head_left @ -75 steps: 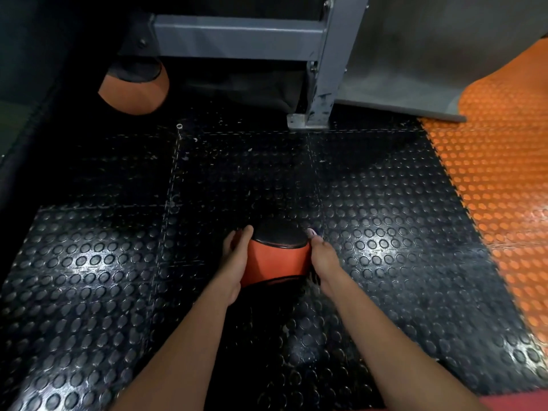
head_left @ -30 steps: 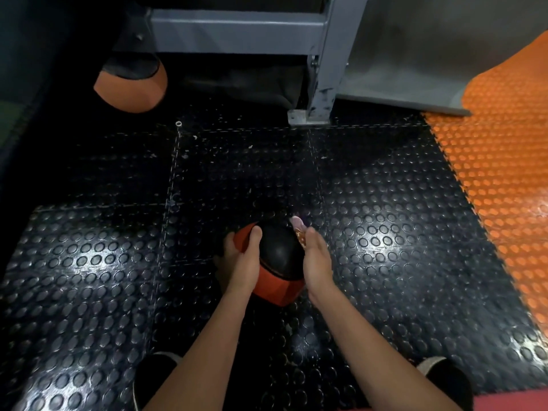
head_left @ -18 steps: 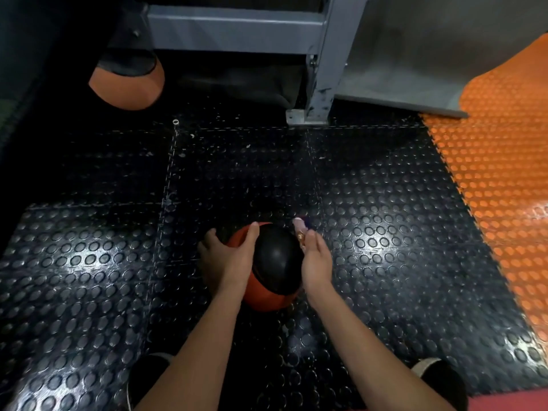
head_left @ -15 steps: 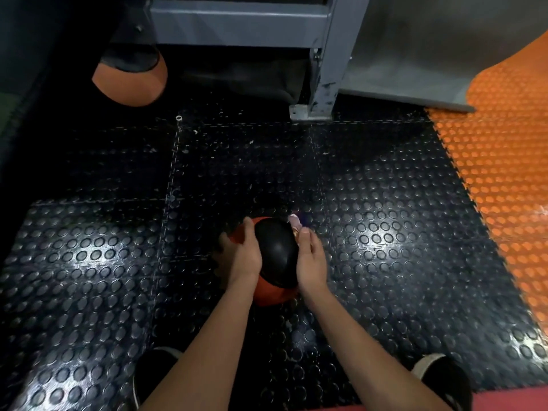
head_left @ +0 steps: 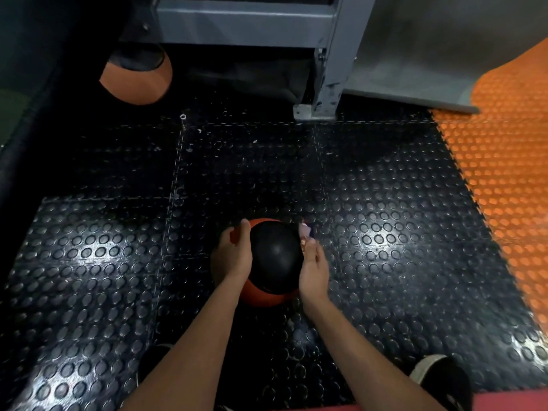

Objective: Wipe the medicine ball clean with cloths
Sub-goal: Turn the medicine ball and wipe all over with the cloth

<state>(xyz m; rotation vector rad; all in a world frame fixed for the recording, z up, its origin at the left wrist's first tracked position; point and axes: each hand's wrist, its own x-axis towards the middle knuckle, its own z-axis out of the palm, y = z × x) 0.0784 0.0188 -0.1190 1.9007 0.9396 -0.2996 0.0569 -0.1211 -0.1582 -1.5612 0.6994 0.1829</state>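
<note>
Both hands made the grip on the medicine ball (head_left: 275, 256), low in the centre of the frame: my left hand (head_left: 232, 256) curled round its left side, thumb up over the top edge, and my right hand (head_left: 314, 266) lay flat against its right side with the fingers fairly straight. At the tips of my right fingers I saw a small pale scrap, perhaps a cloth (head_left: 305, 231), pressed against the ball, though it was too small and blurred for me to be sure. The ball showed a black cap facing me and an orange band below it. I could not tell whether it rested on the black studded floor (head_left: 400, 247) or was held just above it.

A second orange and black ball (head_left: 136, 77) sat in the upper left, under the grey metal frame (head_left: 332, 54), whose foot plate stood on the floor at upper centre. Orange studded flooring (head_left: 504, 173) ran down the right edge. Dark shoes (head_left: 439, 378) showed at the lower corners beside my forearms.
</note>
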